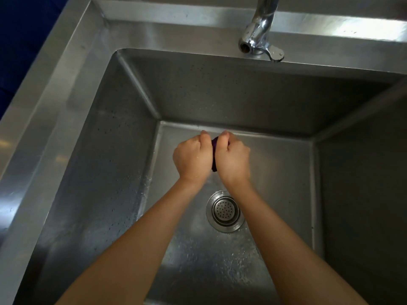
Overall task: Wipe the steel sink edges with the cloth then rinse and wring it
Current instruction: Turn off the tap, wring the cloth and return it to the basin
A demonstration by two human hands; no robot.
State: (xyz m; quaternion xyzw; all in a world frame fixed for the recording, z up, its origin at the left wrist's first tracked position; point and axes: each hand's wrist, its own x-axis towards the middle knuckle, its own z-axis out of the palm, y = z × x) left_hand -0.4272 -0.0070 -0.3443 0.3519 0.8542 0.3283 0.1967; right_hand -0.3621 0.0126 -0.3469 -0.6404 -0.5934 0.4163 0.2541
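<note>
Basically both fists are pressed side by side over the basin of the steel sink (72, 89), low down inside it. Left hand (192, 158) has its fingers curled fully closed around one end of the cloth (214, 150); right hand (234, 158) is clenched the same way on the other end. Cloth is dark purple, bunched tight, only a thin strip showing in the gap where the two hands touch, with a bit poking out at the bottom near the wrists. Hands sit above the basin floor, just beyond the round drain strainer (225, 211). Droplets on the left wall and floor. Chrome tap (259, 27) stands on the back ledge, no water visible from its spout.
</note>
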